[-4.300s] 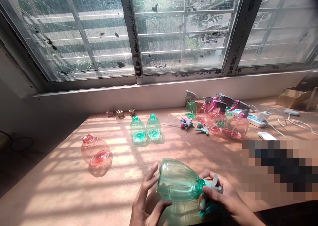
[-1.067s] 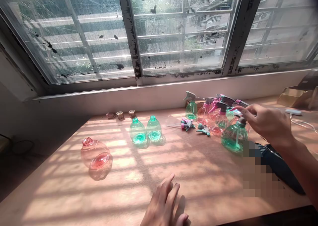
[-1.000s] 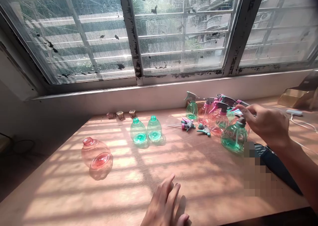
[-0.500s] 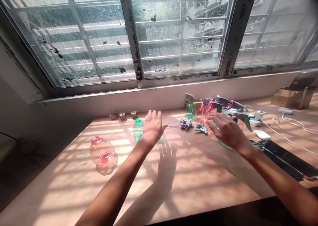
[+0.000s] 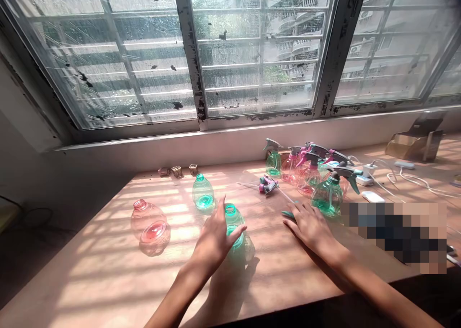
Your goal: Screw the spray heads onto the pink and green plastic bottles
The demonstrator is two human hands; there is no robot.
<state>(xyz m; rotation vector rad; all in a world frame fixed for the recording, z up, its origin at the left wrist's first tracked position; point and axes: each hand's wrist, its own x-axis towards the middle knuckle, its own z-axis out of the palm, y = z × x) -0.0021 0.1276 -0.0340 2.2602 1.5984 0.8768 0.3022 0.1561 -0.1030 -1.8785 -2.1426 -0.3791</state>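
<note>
My left hand [image 5: 215, 233] is curved around the left side of a clear green bottle [image 5: 235, 217] without a top; its thumb lies across the bottle's front. This bottle stands upright. Under the fingers of my right hand [image 5: 310, 224] is a green trigger spray head [image 5: 288, 214], mostly hidden by the hand. Behind it lie pink-and-grey spray heads [image 5: 268, 186] with thin tubes. Another open green bottle [image 5: 203, 193] stands just behind my left hand. Farther left is an open pink bottle [image 5: 148, 222]. A green spray bottle [image 5: 327, 196] with its head on stands beyond my right hand.
More pink and green spray bottles [image 5: 308, 174] crowd together at the back right. White cables [image 5: 414, 184], a white mouse-like object [image 5: 372, 197] and a cardboard holder [image 5: 414, 143] lie farther right. Small square pieces [image 5: 176, 171] sit along the back edge under the window.
Both hands have come nearer to me. The green bottle at my left hand now shows clearly. My right hand has left the spray bottle cluster, and the green spray head has shifted nearer under it.
</note>
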